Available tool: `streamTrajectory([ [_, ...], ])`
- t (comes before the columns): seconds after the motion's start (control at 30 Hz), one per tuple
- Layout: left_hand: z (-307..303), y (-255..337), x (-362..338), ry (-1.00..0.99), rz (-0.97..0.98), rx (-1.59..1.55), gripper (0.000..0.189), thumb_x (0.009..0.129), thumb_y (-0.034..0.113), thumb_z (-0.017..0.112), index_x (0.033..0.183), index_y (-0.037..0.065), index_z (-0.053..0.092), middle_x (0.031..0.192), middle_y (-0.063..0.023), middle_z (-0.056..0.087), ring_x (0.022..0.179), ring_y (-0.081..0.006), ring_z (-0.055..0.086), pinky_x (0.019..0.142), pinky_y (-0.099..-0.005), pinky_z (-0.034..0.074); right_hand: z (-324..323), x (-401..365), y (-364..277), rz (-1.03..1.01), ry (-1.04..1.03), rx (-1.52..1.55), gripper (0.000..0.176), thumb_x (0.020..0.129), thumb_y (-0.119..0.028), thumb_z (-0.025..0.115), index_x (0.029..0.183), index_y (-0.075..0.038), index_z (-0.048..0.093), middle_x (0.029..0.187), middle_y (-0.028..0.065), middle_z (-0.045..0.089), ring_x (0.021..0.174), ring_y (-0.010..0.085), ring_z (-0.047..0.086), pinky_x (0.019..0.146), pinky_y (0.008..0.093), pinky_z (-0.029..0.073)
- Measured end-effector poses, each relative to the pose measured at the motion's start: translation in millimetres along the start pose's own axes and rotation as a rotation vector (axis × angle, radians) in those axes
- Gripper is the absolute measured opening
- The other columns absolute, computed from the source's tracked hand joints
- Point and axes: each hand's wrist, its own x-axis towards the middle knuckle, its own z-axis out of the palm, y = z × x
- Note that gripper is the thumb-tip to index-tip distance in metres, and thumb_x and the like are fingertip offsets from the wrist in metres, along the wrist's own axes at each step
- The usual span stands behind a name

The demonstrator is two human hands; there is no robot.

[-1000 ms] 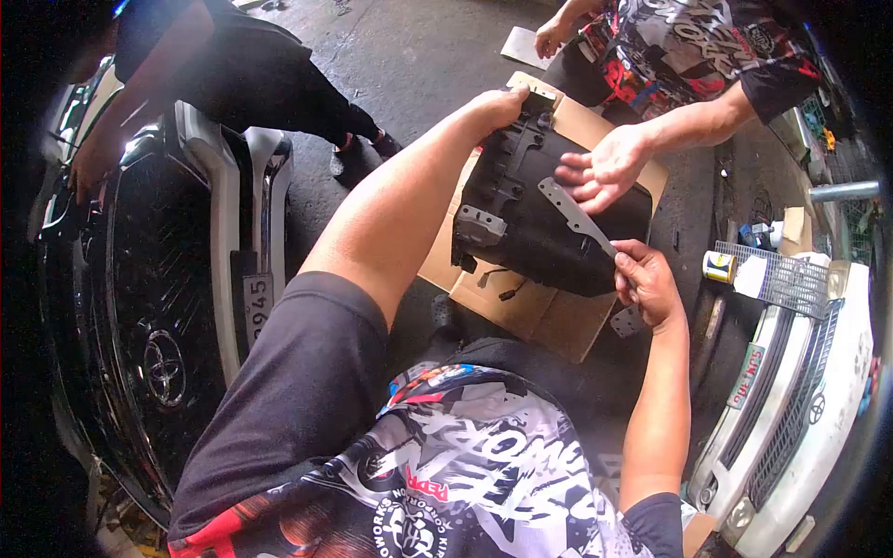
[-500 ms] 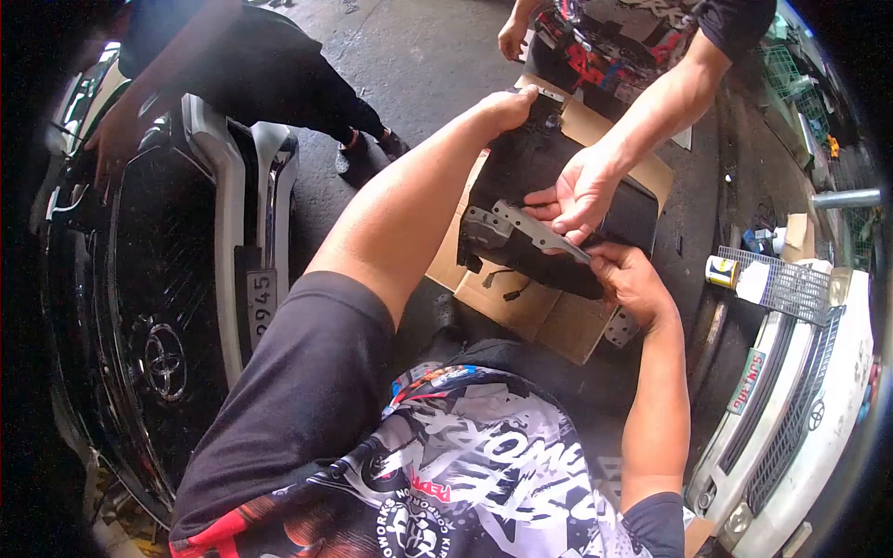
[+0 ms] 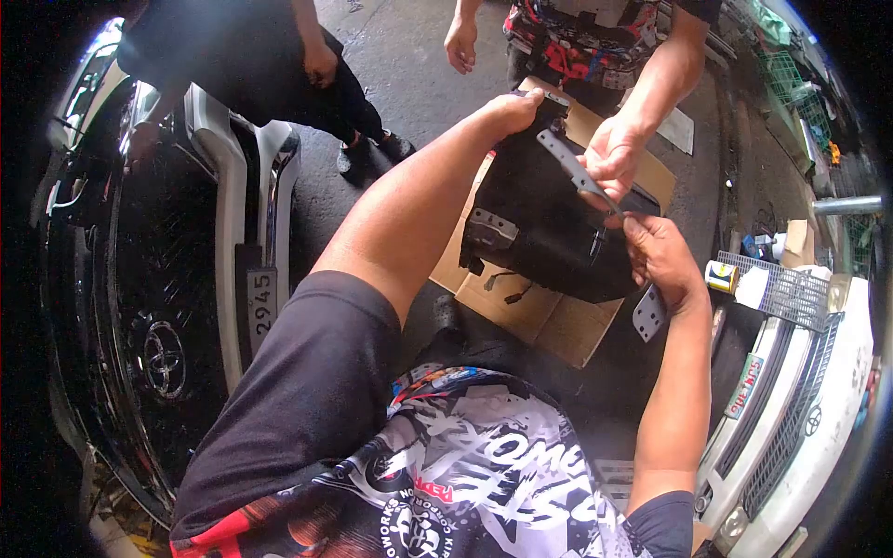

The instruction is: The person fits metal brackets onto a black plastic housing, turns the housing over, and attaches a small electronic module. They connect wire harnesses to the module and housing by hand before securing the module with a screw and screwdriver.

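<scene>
My left hand [image 3: 514, 113] reaches forward, its fingers closed at the far edge of a dark, box-like black part [image 3: 549, 223]. My right hand [image 3: 665, 256] grips a grey metal bracket [image 3: 565, 160] with holes, whose long arm slants up above the black part. A plate end with holes [image 3: 649, 314] shows below my right hand. A co-worker's hand [image 3: 614, 153] touches the bracket's long arm from the far side. A smaller grey bracket [image 3: 493, 228] sits on the black part's near left side. A dark cable connector [image 3: 502, 284] hangs at the near edge.
Flattened cardboard [image 3: 558, 321] lies under the black part. At left stands a black car front [image 3: 167, 279] with a plate; another person [image 3: 242, 65] stands beside it. On the right are a white bumper [image 3: 791, 418], a wire grille [image 3: 777, 288] and a small yellow box [image 3: 721, 275].
The bracket has lifted and swung away from the near side of the black part, with my right hand moving right and up. The co-worker's hand now meets it. My left hand stays put.
</scene>
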Motion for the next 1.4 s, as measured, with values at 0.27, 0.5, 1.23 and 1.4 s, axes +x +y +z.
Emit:
streamTrajectory([
  [0.27,-1.1,9.8,-16.3,0.066,-0.016,-0.102,0.072,0.106,0.060,0.040,0.141,0.001,0.060,0.143,-0.0277,0.061,0.139,-0.0392,0.055,0.114,-0.0445,0.041,-14.3,18.2,-5.0,-0.034,0.137,0.126,0.033,0.110,-0.034,0.058,0.128,-0.008,0.069,0.064,-0.0094,0.042,0.050,0.0024,0.039,0.048,0.0226,0.038],
  [0.5,4.5,-5.7,7.2,0.079,-0.069,-0.109,0.082,0.102,0.068,0.042,0.141,-0.001,0.061,0.145,-0.0296,0.059,0.138,-0.0392,0.056,0.114,-0.0438,0.042,-25.4,35.3,3.7,-0.159,0.304,0.164,0.029,0.109,-0.022,0.061,0.133,-0.008,0.069,0.074,-0.0106,0.047,0.060,0.0015,0.042,0.052,0.0205,0.038],
  [1.23,3.8,-9.0,-6.5,0.057,-0.078,-0.176,0.086,0.101,0.073,0.046,0.130,-0.005,0.070,0.132,-0.0234,0.068,0.121,-0.0328,0.066,0.107,-0.0428,0.047,19.3,-51.0,35.5,-0.114,0.050,-0.057,0.035,0.103,-0.013,0.067,0.138,-0.010,0.069,0.085,-0.0058,0.065,0.063,0.0040,0.053,0.056,0.0234,0.048],
  [1.4,5.7,-12.4,-6.3,0.088,-0.053,-0.146,0.086,0.102,0.071,0.044,0.135,-0.006,0.065,0.134,-0.0260,0.067,0.124,-0.0357,0.065,0.106,-0.0447,0.048,22.6,-53.6,33.0,-0.007,-0.013,-0.045,0.034,0.103,-0.011,0.065,0.137,-0.008,0.069,0.091,-0.0063,0.067,0.070,0.0036,0.054,0.060,0.0234,0.048],
])
